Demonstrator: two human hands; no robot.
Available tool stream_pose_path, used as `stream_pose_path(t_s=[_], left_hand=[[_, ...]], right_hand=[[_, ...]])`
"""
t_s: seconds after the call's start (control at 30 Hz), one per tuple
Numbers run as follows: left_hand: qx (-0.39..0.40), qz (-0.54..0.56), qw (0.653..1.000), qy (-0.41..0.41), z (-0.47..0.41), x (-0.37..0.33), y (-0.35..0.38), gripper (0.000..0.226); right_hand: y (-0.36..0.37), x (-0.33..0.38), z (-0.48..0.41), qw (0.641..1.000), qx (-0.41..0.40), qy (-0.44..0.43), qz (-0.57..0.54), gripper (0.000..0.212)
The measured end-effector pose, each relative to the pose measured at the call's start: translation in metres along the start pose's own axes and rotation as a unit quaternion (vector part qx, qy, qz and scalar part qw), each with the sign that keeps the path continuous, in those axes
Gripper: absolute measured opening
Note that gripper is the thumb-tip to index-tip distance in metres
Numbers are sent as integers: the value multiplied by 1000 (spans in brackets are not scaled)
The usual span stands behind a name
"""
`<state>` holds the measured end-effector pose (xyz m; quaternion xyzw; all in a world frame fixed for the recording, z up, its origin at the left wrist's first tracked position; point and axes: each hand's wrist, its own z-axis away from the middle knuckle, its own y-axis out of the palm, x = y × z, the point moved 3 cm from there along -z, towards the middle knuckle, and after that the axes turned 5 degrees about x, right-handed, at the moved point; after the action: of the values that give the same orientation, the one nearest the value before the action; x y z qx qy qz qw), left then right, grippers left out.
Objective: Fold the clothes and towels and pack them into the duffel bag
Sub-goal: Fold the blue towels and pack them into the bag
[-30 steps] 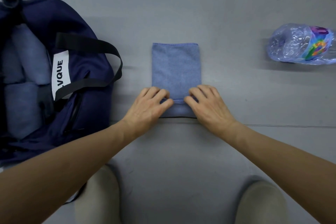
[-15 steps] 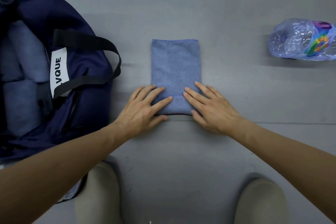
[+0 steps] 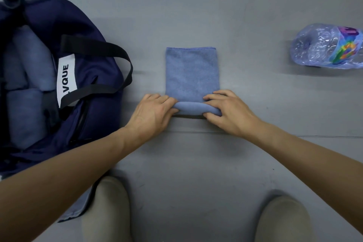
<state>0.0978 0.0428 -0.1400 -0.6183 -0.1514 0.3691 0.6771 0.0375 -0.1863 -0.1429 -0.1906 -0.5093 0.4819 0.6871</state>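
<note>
**Blue towel, near edge rolled, both hands on it**

Surroundings: grey floor (image 3: 196, 173). Navy duffel bag (image 3: 98, 108) lies open at left, black straps looped over its side; rolled blue cloths (image 3: 29, 61) sit inside. Crumpled plastic bottle (image 3: 322, 45) lies on its side at far right, well apart from the work. Two beige knees (image 3: 106, 208) at the bottom edge. Nothing lies between towel and bag.

Towel (image 3: 192, 72): flat on the floor at centre, its near end turned up into a short roll (image 3: 193, 108).

Left hand (image 3: 155, 112): fingers curled over the roll's left end, thumb beneath, gripping. Right hand (image 3: 227, 113): same grip on the right end.
</note>
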Motion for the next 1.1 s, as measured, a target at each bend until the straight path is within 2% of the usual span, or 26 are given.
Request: stream_pose_path(t_s=[0.13,0.23,0.3,0.4,0.53,0.6,0.67,0.77,0.87,0.93,1.0,1.1], left_hand=[[50,54,996,-59,-6,-1,-6,29],[118,82,983,-110,-6,2,-1,32],[134,110,977,-123,-4,1,1,30],[126,162,967,-147,-4,2,-1,22],[98,160,969,-162,-11,3,-5,23],[57,105,984,-134,-13,0,-7,26],[0,25,998,-49,-15,-7,-7,26],[-31,-30,997,63,-17,-17,3,36],[-28,-27,998,56,-8,-10,10,39],[11,-21,999,36,0,-4,14,51],[51,-31,998,37,4,0,16,66],[32,-33,999,20,2,-1,11,57]], right_hand=[[-3,-5,1,998,-9,26,-62,21],[-5,-12,3,991,-41,85,-90,19],[-5,-12,3,989,-50,105,-89,24],[-4,-3,5,990,-63,115,-60,43],[-2,9,7,989,-131,33,67,45],[-1,7,5,977,-166,-15,132,34],[2,4,2,965,-184,-58,178,19],[8,-5,2,963,-181,-65,192,26],[11,-10,6,973,-118,-53,192,50],[8,-10,7,978,-80,-40,187,64],[4,-10,4,980,-71,-32,181,66],[4,-7,1,975,-89,-56,194,54]])
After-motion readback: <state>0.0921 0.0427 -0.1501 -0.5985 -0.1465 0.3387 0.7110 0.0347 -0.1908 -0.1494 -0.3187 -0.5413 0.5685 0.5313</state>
